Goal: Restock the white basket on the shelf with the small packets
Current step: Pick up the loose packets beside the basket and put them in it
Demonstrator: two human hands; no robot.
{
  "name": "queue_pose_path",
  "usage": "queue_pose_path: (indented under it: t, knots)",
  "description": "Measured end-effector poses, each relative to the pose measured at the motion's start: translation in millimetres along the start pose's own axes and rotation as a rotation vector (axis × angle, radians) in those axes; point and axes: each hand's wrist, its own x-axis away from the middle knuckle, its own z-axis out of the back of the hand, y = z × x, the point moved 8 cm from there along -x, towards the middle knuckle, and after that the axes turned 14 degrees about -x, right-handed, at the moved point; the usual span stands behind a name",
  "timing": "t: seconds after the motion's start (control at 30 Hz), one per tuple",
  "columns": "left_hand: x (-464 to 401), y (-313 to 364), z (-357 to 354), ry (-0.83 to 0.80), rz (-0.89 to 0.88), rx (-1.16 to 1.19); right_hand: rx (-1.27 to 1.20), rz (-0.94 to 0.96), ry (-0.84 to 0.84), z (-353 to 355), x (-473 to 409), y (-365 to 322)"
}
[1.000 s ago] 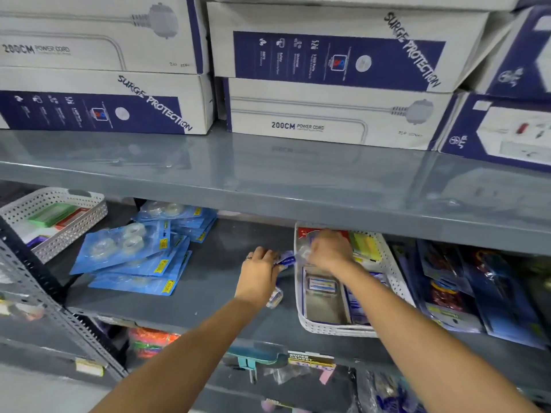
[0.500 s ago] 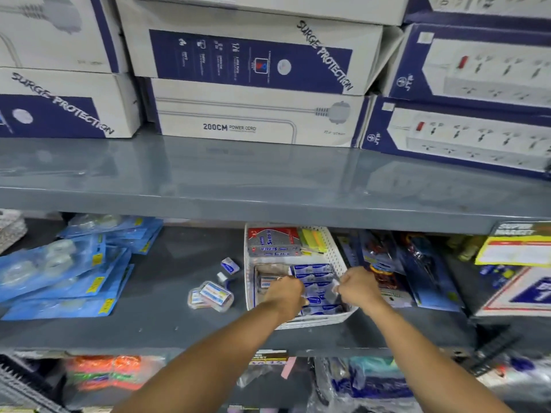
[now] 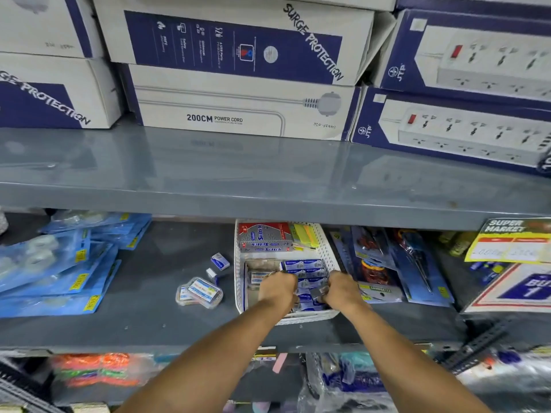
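Fingers [image 3: 293, 298] of both hands curled down among the blue packets [image 3: 304, 265] in the white basket [image 3: 238, 281] — grip cannot be told. Both hands now at the basket's near end, tidying rows. Two loose packets [image 3: 220, 261] remain just left of the basket — restock unfinished.

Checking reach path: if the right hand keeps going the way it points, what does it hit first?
The right hand points into the basket, toward the back of the shelf. Likely first: the blue packets ahead of its fingers, then the Softek box. Depth unclear.
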Motion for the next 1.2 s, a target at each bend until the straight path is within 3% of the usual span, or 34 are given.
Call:
queue_pose_path:
  t: [0.23, 0.6, 0.77, 0.9, 1.03, 1.1, 1.2]
  knots:
    - [-3, 0, 0, 0.016, -0.018, 0.034, 0.197, 0.084, 0.038, 1, -1, -11]
    - [-8, -7, -9, 0.000, 0.027, 0.097, 0.206, 0.084, 0.023, 0, -1, -10]
    - [-4, -9, -9, -0.010, -0.029, 0.122, 0.223, 0.068, -0.027, -4, -7, -9]
    - [12, -33, 22, 0.143, -0.066, 0.070, 0.281, 0.054, -0.056, 2, -12, -17]
    - [27, -96, 63, 0.337, 0.092, 0.163, 0.292, 0.115, 0.051, 3, -16, -53]
    - [31, -132, 68, 0.309, 0.214, 0.187, 0.239, 0.163, 0.093, -5, -19, -80]
    - [34, -175, 53, 0.107, 0.321, 0.171, 0.164, 0.236, 0.128, -20, -21, -122]
